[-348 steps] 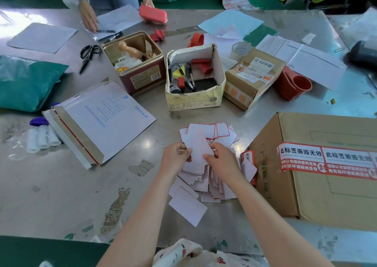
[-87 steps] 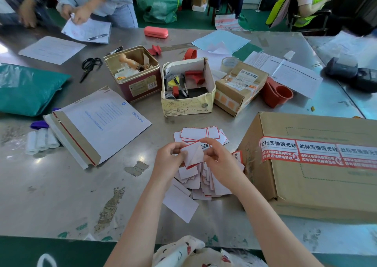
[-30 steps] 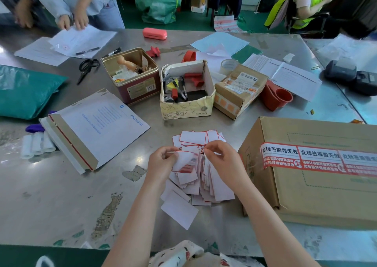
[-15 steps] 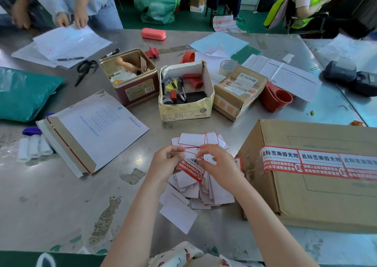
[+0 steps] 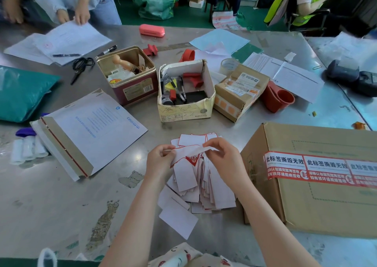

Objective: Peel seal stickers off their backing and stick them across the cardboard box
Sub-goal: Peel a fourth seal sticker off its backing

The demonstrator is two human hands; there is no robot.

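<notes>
The cardboard box (image 5: 318,183) runs off the right edge, cutting its 3rd red seal sticker (image 5: 363,172). The sticker pile (image 5: 204,191) lies partly under both hands. Print on the white envelope (image 5: 91,127) is too small to read.

**Seal sticker half off its backing, box already banded**

A red-and-white seal sticker (image 5: 192,159) hangs partly peeled from its white backing slip (image 5: 184,173), above a loose heap of spent backing slips (image 5: 204,193) on the table. The brown cardboard box (image 5: 318,203) lies just right of the heap, a row of seal stickers (image 5: 318,170) stuck across its face
</notes>
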